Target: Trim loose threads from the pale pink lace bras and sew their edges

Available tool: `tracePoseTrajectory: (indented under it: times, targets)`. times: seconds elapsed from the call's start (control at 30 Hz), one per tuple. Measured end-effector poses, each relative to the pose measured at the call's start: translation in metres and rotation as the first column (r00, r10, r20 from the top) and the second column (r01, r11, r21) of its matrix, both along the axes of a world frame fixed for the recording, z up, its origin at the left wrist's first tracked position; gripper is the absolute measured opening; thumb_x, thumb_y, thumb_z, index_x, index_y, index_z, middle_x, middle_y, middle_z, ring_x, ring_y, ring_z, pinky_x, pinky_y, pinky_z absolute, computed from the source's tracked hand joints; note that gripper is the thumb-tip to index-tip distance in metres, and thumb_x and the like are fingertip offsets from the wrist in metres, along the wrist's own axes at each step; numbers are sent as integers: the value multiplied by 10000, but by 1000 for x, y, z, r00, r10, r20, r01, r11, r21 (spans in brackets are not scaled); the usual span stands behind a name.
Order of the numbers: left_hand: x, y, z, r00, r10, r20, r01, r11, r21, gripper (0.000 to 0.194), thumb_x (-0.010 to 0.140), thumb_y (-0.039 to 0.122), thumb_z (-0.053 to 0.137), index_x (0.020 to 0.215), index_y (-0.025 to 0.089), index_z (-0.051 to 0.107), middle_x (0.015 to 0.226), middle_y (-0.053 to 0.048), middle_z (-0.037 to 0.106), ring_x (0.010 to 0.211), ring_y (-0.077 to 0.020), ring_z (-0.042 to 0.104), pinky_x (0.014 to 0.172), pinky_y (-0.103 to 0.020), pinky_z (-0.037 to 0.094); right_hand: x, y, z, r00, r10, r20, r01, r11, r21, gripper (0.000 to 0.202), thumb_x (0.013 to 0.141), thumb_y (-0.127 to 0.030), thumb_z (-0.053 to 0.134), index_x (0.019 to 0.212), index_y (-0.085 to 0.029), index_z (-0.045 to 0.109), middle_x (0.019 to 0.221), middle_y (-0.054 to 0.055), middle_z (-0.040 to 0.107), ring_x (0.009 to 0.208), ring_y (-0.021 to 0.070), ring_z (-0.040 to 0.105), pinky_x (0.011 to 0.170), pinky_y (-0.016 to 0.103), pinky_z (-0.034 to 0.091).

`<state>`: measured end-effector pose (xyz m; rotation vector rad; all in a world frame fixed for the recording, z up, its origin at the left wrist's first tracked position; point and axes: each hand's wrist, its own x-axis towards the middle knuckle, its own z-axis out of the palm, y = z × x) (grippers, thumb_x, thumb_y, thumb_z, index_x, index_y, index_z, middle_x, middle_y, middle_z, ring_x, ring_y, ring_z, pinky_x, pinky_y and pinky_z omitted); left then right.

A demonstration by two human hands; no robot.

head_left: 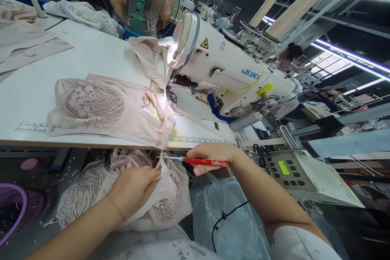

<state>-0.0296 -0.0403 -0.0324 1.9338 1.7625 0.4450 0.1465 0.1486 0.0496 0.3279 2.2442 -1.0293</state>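
Observation:
My left hand [134,189] pinches the edge of a pale pink lace garment piece [166,205] below the table's front edge. In my right hand [213,156] is a pair of red-handled scissors [207,162], their blades pointing left at a narrow pink strip [164,138]. That strip runs up from the piece near my left fingers toward the needle area of the sewing machine [225,57]. Another pink piece with a lace oval [94,103] lies flat on the white table, its right end beside the machine. Whether the blades are closed on the strip cannot be made out.
A green fan [140,0] stands behind the table [100,55]. More lace pieces [88,16] lie at the back left. At lower left is a purple basket [22,207]. A control box [292,170] sits at right, above a clear plastic bag [225,211].

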Motion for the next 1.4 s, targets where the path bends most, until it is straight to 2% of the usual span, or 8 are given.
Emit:
tracePoseTrajectory:
  times: [0.37,0.73,0.9,1.03,1.13,1.23,1.3,1.4]
  targets:
    - [-1,-4,-1,997,-7,-71,3,998,-56,330,928,274,302,758,226,581,749,-22,661,710,-200,650,606,-280,382,2,2,-2,1000,-7,0,7,999,46,547,747,-717,485,683,-176,435,608,-45,405,556,94,377,515,224,295]
    - [2,-3,10,995,4,-97,-17,991,-133,339,932,249,294,790,216,600,783,-21,657,747,-211,648,642,-296,402,-5,0,5,997,-29,76,21,994,105,527,709,-691,552,656,-181,427,574,-51,396,535,96,367,516,236,267]
    - [1,-2,8,994,3,-109,-18,990,-137,344,928,240,294,813,213,617,799,-26,664,762,-223,654,650,-311,414,-3,0,1,996,-79,39,72,987,145,541,657,-694,618,637,-173,475,560,-52,403,537,96,357,517,234,255]
    - [-2,-5,8,999,-8,-48,5,997,-82,314,893,195,321,839,210,630,812,-28,651,764,-214,646,655,-306,431,6,-1,-4,987,-162,-15,163,977,140,546,629,-690,644,609,-169,483,522,-60,386,509,87,336,499,227,244]
    - [-2,-7,13,997,-1,81,-1,1000,31,291,871,182,347,719,193,596,737,-16,576,664,-163,601,599,-267,431,15,-9,-13,940,-262,-220,274,962,21,536,655,-678,631,621,-171,462,552,-54,412,530,88,363,508,215,278]
    - [1,-6,24,963,-43,267,-2,986,166,279,858,163,388,649,183,571,725,-6,528,629,-113,564,573,-213,439,20,-30,-30,797,-403,-451,332,915,-230,480,727,-634,596,699,-173,464,717,7,567,653,120,500,612,239,392]
    - [5,-6,33,942,-95,322,4,962,272,257,841,128,419,654,179,588,750,-9,525,641,-96,557,568,-184,438,20,-50,-44,695,-517,-500,333,847,-414,446,752,-597,596,722,-178,449,820,43,609,743,138,551,686,268,436]
    - [11,-4,41,930,-168,327,16,907,422,229,816,60,459,732,190,627,810,-9,522,686,-81,556,594,-163,438,18,-80,-62,602,-674,-429,350,706,-616,396,750,-516,635,717,-181,427,727,-2,543,628,98,502,581,226,428]
